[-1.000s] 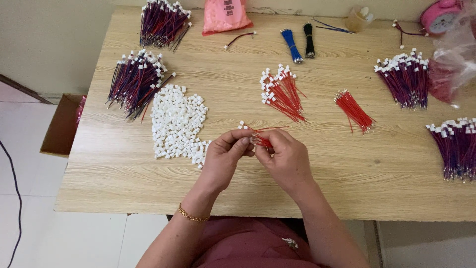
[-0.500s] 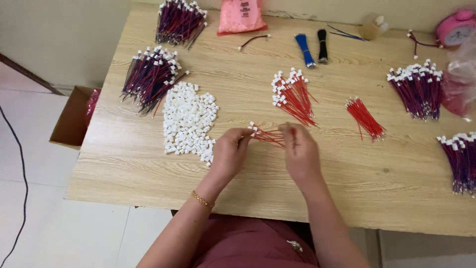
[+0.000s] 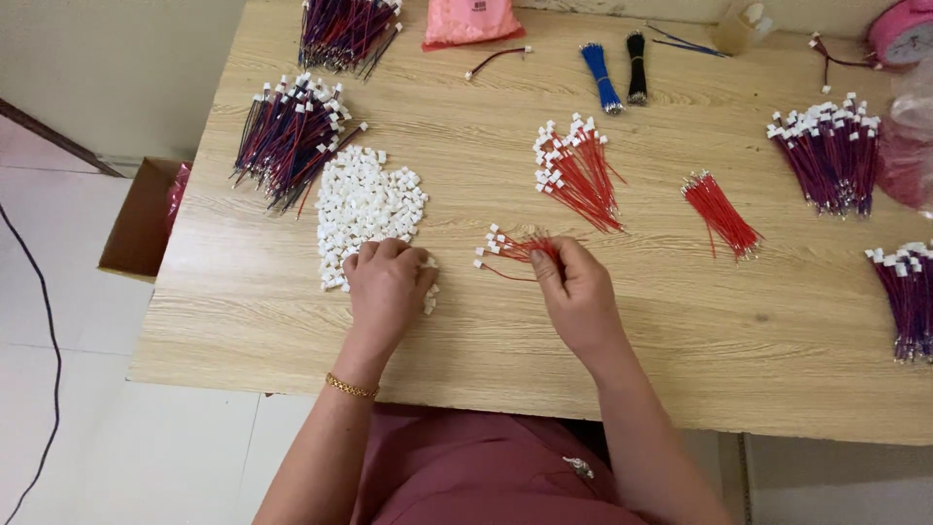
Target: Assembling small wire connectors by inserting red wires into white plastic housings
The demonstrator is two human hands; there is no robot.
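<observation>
My left hand [image 3: 386, 290] rests on the near edge of a pile of small white plastic connectors [image 3: 367, 202], fingers curled down among them. My right hand [image 3: 577, 290] pinches a small bunch of red wires with white connectors [image 3: 510, 249] lying on the wooden table [image 3: 680, 321]. Behind that lies a bigger bunch of red wires with white connector ends [image 3: 575, 172], and to the right a bundle of bare red wires [image 3: 720, 213].
Bundles of dark purple and red wires with white ends lie at the far left [image 3: 290, 137], far top [image 3: 342, 27], right [image 3: 831, 149] and right edge [image 3: 907, 290]. A pink bag [image 3: 470, 20], blue [image 3: 601, 76] and black [image 3: 637, 66] wire coils sit at the back. A cardboard box [image 3: 144, 216] stands on the floor.
My hands have parted. The left one went from the red wire bunch over to the white connector pile; the right one stays on the wires, now down on the table.
</observation>
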